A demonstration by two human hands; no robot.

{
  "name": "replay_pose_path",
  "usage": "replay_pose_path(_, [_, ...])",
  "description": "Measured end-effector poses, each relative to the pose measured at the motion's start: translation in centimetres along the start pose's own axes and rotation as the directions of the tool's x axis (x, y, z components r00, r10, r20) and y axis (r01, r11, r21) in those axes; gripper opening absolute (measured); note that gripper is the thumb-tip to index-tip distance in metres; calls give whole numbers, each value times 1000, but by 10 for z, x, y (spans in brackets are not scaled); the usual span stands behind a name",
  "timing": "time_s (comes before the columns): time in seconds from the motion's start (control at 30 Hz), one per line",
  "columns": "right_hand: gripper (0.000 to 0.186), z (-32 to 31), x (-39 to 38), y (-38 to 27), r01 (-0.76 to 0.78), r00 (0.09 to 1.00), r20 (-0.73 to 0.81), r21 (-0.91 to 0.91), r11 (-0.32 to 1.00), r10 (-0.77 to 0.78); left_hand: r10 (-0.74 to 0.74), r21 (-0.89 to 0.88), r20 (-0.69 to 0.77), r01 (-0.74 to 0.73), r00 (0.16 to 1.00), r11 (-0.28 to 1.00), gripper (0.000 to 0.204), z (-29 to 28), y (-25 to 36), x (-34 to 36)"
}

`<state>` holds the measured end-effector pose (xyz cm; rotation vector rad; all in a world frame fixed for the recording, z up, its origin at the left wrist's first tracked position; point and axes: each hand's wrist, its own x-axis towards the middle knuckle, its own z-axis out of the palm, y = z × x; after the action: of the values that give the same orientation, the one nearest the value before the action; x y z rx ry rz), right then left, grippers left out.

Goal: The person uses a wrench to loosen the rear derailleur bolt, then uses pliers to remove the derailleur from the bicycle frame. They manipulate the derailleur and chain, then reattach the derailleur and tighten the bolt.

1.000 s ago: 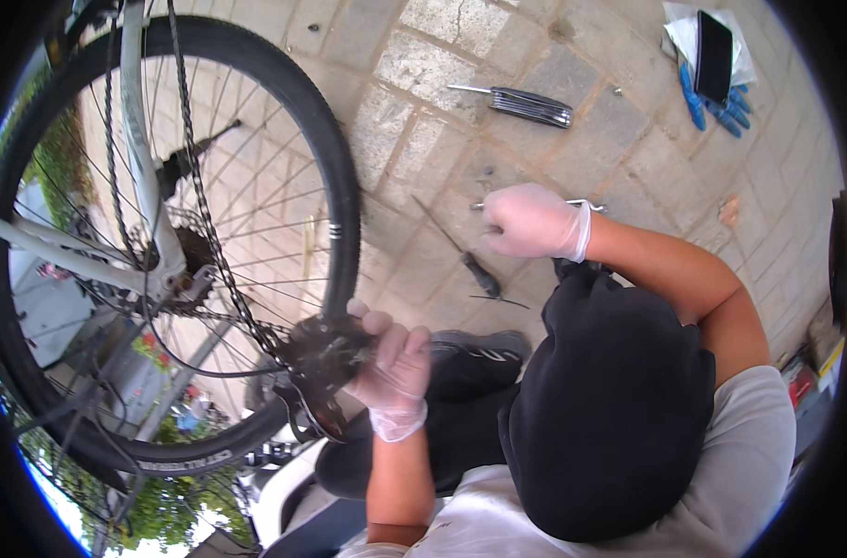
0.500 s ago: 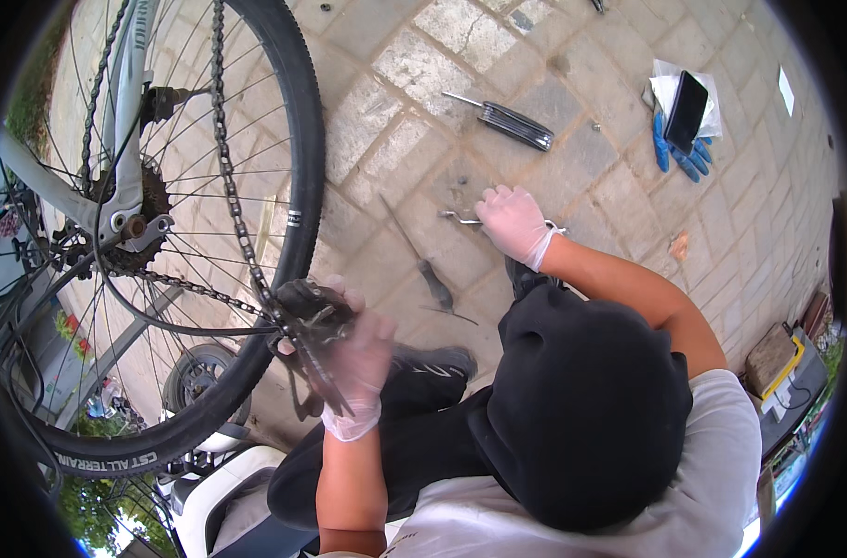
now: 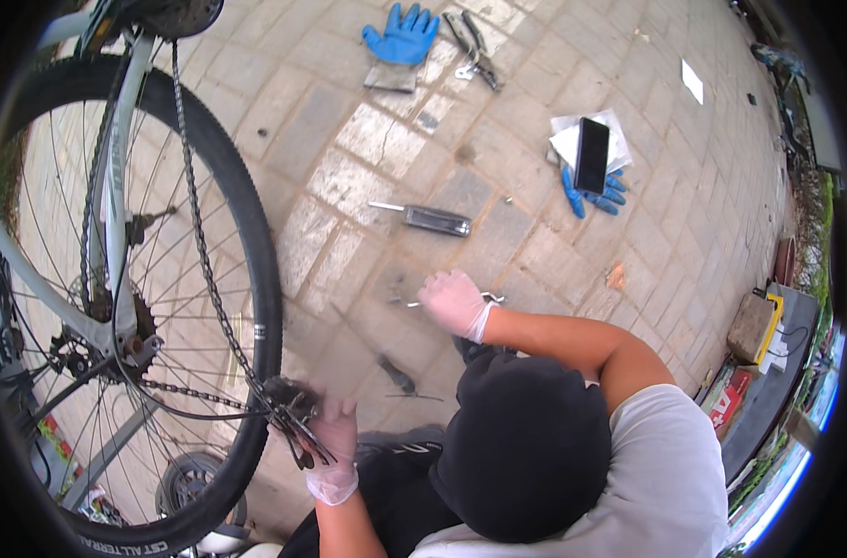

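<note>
In a thin clear glove, my left hand (image 3: 338, 445) is closed around the dark, greasy rear derailleur (image 3: 295, 409), which hangs by the bicycle's rear wheel. The bicycle chain (image 3: 200, 265) runs down into it. My right hand (image 3: 453, 305), gloved the same way, is closed over the middle of a thin silver tool (image 3: 496, 298) with bent ends, low over the paving. Its exact kind is hidden by my fingers. On the bricks between my hands lies a tool with a dark handle (image 3: 400, 377), probably a screwdriver, beside a thin dark rod (image 3: 414, 398).
The rear tyre (image 3: 269, 316) fills the left side. Ahead lie a folding tool set (image 3: 437, 220), pliers (image 3: 474, 46) and a blue glove (image 3: 403, 35). A black phone (image 3: 592, 153) rests on white packaging over another blue glove (image 3: 577, 191). A brick-like block (image 3: 751, 325) sits at right.
The view has shifted, bringing the pliers and the far blue glove into sight. My left hand stays on the derailleur and my right on the silver tool.
</note>
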<state>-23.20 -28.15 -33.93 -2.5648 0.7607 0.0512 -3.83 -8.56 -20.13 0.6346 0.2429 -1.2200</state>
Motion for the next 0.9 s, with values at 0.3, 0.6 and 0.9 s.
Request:
replay_pose_path(0.3, [20, -106, 92, 139, -384, 678, -434, 480, 789, 594, 66, 116, -117, -53, 991, 992, 78, 11, -7, -1])
replay_pose_path(0.6, [48, -151, 187, 279, -802, 566, -88, 171, 572, 820, 69, 34, -25, -68, 997, 997, 72, 6, -7, -1])
replay_pose_path(0.9, [24, -225, 159, 269, -336, 574, -680, 312, 888, 456, 87, 181, -207, -49, 975, 982, 88, 20, -13, 3])
